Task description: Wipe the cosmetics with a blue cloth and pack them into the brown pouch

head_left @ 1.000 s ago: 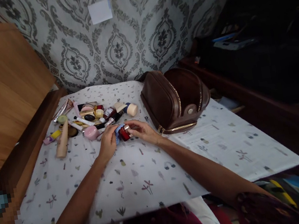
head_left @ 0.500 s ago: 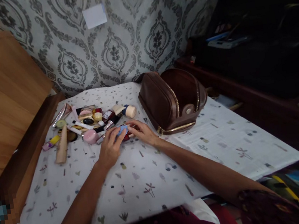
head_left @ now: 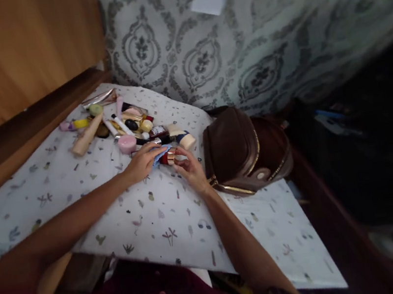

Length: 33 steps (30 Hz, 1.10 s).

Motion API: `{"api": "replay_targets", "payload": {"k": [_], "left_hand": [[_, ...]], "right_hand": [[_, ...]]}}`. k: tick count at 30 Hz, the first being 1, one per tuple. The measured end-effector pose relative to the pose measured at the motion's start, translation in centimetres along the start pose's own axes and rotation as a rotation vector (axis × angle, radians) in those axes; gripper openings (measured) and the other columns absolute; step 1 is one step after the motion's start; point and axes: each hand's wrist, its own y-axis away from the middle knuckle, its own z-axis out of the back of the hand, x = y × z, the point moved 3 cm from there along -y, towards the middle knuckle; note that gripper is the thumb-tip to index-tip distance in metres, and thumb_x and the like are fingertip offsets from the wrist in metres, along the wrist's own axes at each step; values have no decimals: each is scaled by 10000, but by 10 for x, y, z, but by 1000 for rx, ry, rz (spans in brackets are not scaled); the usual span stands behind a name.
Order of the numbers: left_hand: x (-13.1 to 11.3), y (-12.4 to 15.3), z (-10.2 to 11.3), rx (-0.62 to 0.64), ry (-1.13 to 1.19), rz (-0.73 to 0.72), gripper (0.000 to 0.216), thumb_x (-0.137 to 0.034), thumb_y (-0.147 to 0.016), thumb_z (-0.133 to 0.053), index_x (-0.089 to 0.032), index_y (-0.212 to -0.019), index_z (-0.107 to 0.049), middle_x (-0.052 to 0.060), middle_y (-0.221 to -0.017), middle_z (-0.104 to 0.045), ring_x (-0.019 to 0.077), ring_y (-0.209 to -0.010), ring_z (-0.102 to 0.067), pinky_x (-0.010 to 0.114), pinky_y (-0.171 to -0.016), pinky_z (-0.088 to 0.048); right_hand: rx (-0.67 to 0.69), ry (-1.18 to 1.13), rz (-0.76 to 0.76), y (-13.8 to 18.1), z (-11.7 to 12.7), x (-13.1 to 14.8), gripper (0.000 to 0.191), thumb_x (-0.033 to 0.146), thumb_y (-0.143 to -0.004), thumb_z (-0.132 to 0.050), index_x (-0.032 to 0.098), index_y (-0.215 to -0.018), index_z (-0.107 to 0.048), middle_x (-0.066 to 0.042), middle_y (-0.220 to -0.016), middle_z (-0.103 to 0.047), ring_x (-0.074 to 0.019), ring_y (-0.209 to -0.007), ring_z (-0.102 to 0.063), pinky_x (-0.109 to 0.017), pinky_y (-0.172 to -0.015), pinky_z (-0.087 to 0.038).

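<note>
A small dark-red cosmetic container with a shiny rose-gold end point(head_left: 171, 157) is between my hands, just above the patterned cloth. My right hand point(head_left: 191, 170) grips its gold end between thumb and fingers. My left hand point(head_left: 143, 162) is closed on a light-blue cloth point(head_left: 158, 158), which presses against the container's red side. Part of the container is hidden by the blue cloth and fingers. Just beyond my hands lie a pink round jar point(head_left: 127, 144) and a cream-capped tube point(head_left: 187, 141).
Several cosmetics, among them a beige tube point(head_left: 87, 136) and a yellow-capped tube point(head_left: 80, 123), lie piled at the far left. A brown leather bag point(head_left: 228, 144) stands unzipped on the right. White printed cloth point(head_left: 111, 220) covers the table. Wooden panel point(head_left: 23, 45) rises at left.
My view has swung, so the table and bag appear turned. The red container has been tilted, showing its gold end toward my right hand. The blue cloth stays in my left hand.
</note>
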Motion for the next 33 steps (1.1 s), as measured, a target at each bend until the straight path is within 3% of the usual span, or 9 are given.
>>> {"api": "replay_targets", "payload": {"k": [6, 11, 14, 17, 20, 24, 29, 33], "left_hand": [[-5, 1, -1, -40, 76, -15, 460, -72, -937, -420, -264, -1287, -648, 92, -1219, -640, 208, -1167, -597, 382, -1027, -496], [-12, 3, -3, 0, -17, -46, 521, -33, -893, -415, -268, -1311, -619, 93, -1242, -628, 224, -1186, -567, 425, -1006, -510], [-15, 4, -3, -6, -46, -82, 555, -2, -862, -418, -269, -1307, -613, 91, -1230, -639, 231, -1188, -559, 452, -1008, -506], [-18, 4, -5, 26, -67, -123, 578, 21, -835, -425, -257, -1309, -606, 92, -1189, -657, 233, -1140, -581, 460, -1010, -502], [-18, 4, -7, 80, -100, -112, 607, 27, -821, -427, -254, -1335, -585, 90, -1203, -656, 231, -1129, -589, 446, -1007, -505], [-18, 4, -7, 73, -90, -117, 590, 29, -837, -418, -233, -1337, -587, 104, -1192, -656, 229, -1136, -596, 426, -1009, -506], [-17, 5, -7, 26, -79, -128, 540, 16, -863, -425, -217, -1318, -600, 106, -1157, -663, 224, -1108, -608, 424, -989, -519], [-15, 5, -7, 26, -86, -128, 515, -9, -875, -434, -208, -1323, -593, 108, -1175, -658, 223, -1125, -594, 409, -982, -526]], "right_hand": [[-25, 21, -19, 0, -1, -6, 794, 543, -778, -739, 259, -1450, -426, -134, -1410, -487, -210, -987, -642, -403, -887, -568], [-89, 32, -43, 2, -4, -3, 707, 540, -763, -751, 228, -1343, -491, -116, -1236, -602, -217, -940, -666, -403, -862, -573], [-132, 39, -48, 2, -1, -2, 654, 557, -780, -723, 218, -1294, -502, -112, -1178, -627, -210, -860, -681, -354, -727, -580], [-192, 68, -87, 2, 3, -2, 540, 596, -828, -646, 196, -1176, -545, -53, -897, -653, -177, -643, -644, -297, -542, -517], [-246, 86, -155, 2, 6, -1, 514, 627, -827, -625, 183, -1076, -560, 12, -683, -573, -159, -515, -577, -274, -446, -436], [-249, 75, -156, 2, 6, 3, 550, 632, -816, -627, 171, -1105, -543, -25, -796, -612, -162, -570, -596, -280, -471, -461], [-195, 30, -81, 0, 3, 2, 695, 560, -753, -721, 213, -1296, -459, -107, -1138, -616, -173, -743, -638, -319, -605, -555], [-198, 5, -73, 0, 3, 0, 671, 534, -719, -758, 220, -1243, -481, -130, -1254, -557, -180, -801, -656, -319, -623, -568]]}}
